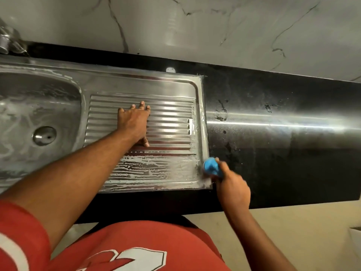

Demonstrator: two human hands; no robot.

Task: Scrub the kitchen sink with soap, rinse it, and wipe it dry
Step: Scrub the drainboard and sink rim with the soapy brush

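The steel sink (101, 83) runs across the black counter, its basin (23, 106) at the left streaked with soap and a round drain (44, 135) in the bottom. Its ribbed drainboard (172, 122) lies to the right, with white foam along the near strip (148, 169). My left hand (134, 122) rests flat on the ribs, fingers spread. My right hand (232, 186) grips a blue scrubber (212, 166) that touches the drainboard's near right corner.
The black counter (273, 133) stretches right of the sink, wet in spots. A tap (5, 42) shows at the far left edge. A marbled wall (195, 26) rises behind. Below the counter's front edge is pale floor (293, 231).
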